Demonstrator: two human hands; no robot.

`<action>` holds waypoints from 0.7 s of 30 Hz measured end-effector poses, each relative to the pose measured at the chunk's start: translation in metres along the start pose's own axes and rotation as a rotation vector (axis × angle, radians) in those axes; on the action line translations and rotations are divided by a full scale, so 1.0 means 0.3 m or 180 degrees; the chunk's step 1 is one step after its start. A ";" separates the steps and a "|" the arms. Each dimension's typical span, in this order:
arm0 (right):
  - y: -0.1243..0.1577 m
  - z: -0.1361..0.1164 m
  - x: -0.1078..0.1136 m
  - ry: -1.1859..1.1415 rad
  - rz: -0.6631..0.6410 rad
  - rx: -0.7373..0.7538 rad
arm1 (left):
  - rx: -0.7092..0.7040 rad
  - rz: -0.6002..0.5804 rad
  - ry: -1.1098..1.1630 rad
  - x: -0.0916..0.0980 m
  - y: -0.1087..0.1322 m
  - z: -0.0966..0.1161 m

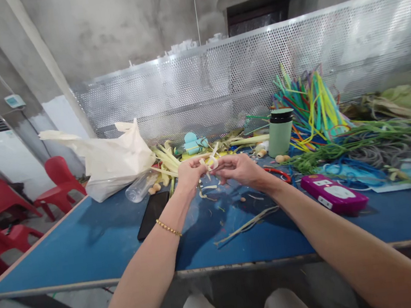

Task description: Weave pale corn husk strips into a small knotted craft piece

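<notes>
Left grip (192, 172) and right grip (238, 170) pinch a pale strip (213, 162) between them, seemingly shaping it, bench (89, 250) below. The next move likely calls for light, steady tension.

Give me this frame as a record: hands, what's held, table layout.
left hand: pinching pale curled strips; beaded bracelet on wrist
right hand: fingers at the same strips
strip count: cannot tell
surface: blue table
left side: white bag, clear bottle, flat black device
right side: green tumbler, upright; purple device; bundle of coloured strips
between forearms: long dry stalk, lying on table
</notes>
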State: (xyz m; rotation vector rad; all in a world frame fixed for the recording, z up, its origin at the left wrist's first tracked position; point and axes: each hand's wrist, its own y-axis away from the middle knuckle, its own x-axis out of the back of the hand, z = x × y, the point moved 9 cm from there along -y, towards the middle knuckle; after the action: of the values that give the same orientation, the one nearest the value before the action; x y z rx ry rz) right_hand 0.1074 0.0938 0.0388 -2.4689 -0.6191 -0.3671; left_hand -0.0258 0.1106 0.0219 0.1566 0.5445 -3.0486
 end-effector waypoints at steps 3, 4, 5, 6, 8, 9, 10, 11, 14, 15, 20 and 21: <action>-0.001 -0.022 0.042 0.0657 0.0435 0.0221 | -0.0081 -0.0090 -0.0210 -0.015 0.004 0.005; 0.002 -0.039 0.058 0.0940 0.0627 0.0379 | -0.0113 -0.0126 -0.0285 -0.021 0.006 0.006; 0.007 -0.057 0.070 0.1204 0.0799 0.0551 | -0.0147 -0.0164 -0.0364 -0.027 0.007 0.006; 0.012 -0.072 0.080 0.1429 0.0941 0.0713 | -0.0185 -0.0197 -0.0438 -0.032 0.009 0.006; 0.019 -0.089 0.090 0.1779 0.1099 0.0919 | -0.0225 -0.0269 -0.0561 -0.041 0.011 0.004; 0.020 -0.090 0.093 0.1925 0.1136 0.0962 | -0.0231 -0.0305 -0.0607 -0.046 0.012 0.003; 0.021 -0.090 0.095 0.2051 0.1156 0.0986 | -0.0237 -0.0336 -0.0646 -0.050 0.014 0.003; 0.020 -0.088 0.096 0.2150 0.1161 0.0994 | -0.0250 -0.0367 -0.0683 -0.054 0.015 0.005; 0.014 -0.080 0.091 0.2256 0.1050 0.0935 | -0.0320 -0.0486 -0.0761 -0.070 0.023 0.021; 0.012 -0.079 0.087 0.2269 0.0996 0.0912 | -0.0343 -0.0520 -0.0766 -0.074 0.026 0.027; 0.012 -0.087 0.072 0.2303 0.0850 0.0782 | -0.0383 -0.0534 -0.0702 -0.077 0.033 0.047; 0.013 -0.087 0.073 0.2254 0.0855 0.0753 | -0.0383 -0.0532 -0.0692 -0.077 0.033 0.047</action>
State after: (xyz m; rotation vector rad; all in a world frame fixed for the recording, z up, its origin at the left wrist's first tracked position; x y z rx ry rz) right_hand 0.1249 0.0835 0.0664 -1.9676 -0.0280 -0.9356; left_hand -0.0036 0.0969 0.0340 -0.2335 0.7561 -3.1220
